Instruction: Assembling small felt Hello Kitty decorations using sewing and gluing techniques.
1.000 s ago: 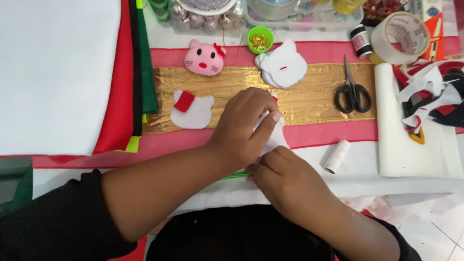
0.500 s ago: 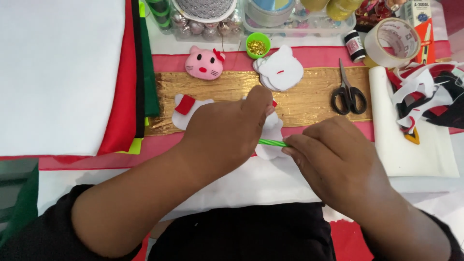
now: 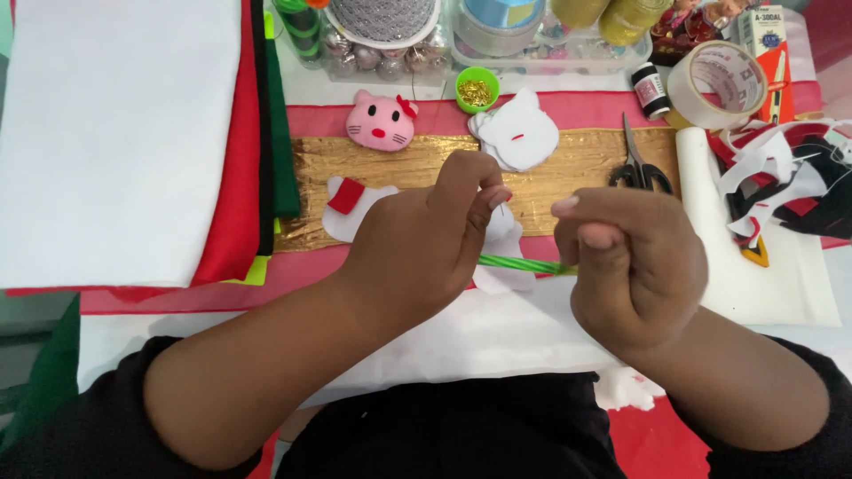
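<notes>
Scissors point(image 3: 637, 168), tape roll point(image 3: 721, 84), pink cat face point(image 3: 381, 121)

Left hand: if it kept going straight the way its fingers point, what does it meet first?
The left hand points up and away, toward the table's far side. First in that line is probably the white cat-face felt stack on the gold strip; height above the table is unclear.

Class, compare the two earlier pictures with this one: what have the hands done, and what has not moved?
The right hand has drawn away to the right of the left hand, baring a green stick between them. The left hand still pinches the white felt piece. The pink cat face, scissors and tape roll lie unmoved.
</notes>
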